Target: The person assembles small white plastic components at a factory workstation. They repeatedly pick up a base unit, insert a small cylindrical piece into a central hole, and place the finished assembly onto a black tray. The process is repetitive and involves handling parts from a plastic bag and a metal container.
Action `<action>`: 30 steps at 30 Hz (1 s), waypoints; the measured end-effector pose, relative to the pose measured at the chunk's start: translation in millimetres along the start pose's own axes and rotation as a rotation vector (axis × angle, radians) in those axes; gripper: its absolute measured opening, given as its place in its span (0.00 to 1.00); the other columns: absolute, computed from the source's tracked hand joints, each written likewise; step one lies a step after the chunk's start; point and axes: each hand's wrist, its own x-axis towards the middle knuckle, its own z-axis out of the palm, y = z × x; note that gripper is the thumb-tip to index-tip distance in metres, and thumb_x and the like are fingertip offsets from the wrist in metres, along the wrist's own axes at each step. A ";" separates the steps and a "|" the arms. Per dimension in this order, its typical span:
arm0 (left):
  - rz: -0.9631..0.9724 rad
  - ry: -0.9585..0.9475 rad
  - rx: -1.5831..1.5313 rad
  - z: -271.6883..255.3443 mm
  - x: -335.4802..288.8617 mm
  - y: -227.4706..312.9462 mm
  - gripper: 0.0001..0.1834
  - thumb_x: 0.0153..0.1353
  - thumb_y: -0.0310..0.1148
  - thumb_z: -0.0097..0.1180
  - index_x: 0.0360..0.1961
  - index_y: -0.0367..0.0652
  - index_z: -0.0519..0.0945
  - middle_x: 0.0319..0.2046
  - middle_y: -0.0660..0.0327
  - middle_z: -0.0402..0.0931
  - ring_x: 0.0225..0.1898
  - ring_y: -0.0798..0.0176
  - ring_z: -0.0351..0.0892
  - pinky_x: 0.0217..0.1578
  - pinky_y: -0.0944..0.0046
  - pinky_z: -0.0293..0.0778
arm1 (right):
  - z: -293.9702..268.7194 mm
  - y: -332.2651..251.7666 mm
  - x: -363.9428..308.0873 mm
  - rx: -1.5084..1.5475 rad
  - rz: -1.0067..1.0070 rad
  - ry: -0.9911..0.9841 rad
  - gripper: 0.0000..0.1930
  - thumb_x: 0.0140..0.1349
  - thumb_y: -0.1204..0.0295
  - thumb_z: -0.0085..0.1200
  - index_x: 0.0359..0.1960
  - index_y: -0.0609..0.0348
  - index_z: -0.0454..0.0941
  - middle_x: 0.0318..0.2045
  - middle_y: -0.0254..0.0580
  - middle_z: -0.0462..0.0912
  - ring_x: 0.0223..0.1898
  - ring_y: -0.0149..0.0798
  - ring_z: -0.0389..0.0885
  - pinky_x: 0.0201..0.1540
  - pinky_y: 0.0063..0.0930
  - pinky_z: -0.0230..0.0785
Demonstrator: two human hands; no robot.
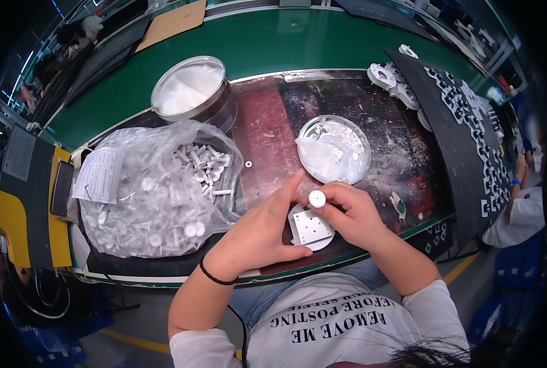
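My right hand pinches a small white plastic gear between thumb and fingers, its round toothed face turned up. Just below it lies a round white housing with a square, hole-dotted plate on top. My left hand curves around the left side of this housing, thumb at its near edge and forefinger stretched toward the far side. Some of the left fingers are hidden behind the housing and the gear. Right beyond my hands, a round metal lid carries a smear of whitish grease.
On the left lies a clear plastic bag full of white gear shafts, with a paper label. Behind it stands an open tin. A black board with rows of small parts is at right, near white housings. Another person is far right.
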 end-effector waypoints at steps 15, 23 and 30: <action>-0.023 -0.012 -0.007 0.9 -1.5 0.1 0.63 0.38 0.30 0.72 0.68 0.43 0.38 0.48 0.47 0.71 0.50 0.48 0.74 0.53 0.58 0.67 | -2.0 -5.5 -1.4 -0.110 -0.077 -0.014 0.10 0.55 0.77 0.54 0.40 0.61 0.78 0.35 0.45 0.80 0.38 0.45 0.78 0.42 0.34 0.69; -0.024 -0.015 -0.023 1.0 -1.1 0.4 0.64 0.38 0.30 0.72 0.68 0.43 0.35 0.48 0.47 0.71 0.49 0.48 0.74 0.52 0.58 0.68 | -4.7 -5.3 -5.2 -0.183 -0.141 -0.004 0.15 0.54 0.77 0.55 0.45 0.61 0.76 0.40 0.46 0.79 0.42 0.42 0.77 0.45 0.31 0.68; -0.063 0.019 -0.048 3.6 -1.3 0.4 0.63 0.37 0.31 0.71 0.69 0.41 0.39 0.48 0.45 0.72 0.50 0.44 0.73 0.51 0.56 0.69 | -19.1 18.0 -61.2 0.030 0.073 0.244 0.27 0.53 0.79 0.55 0.58 0.65 0.66 0.52 0.46 0.77 0.47 0.35 0.76 0.47 0.27 0.66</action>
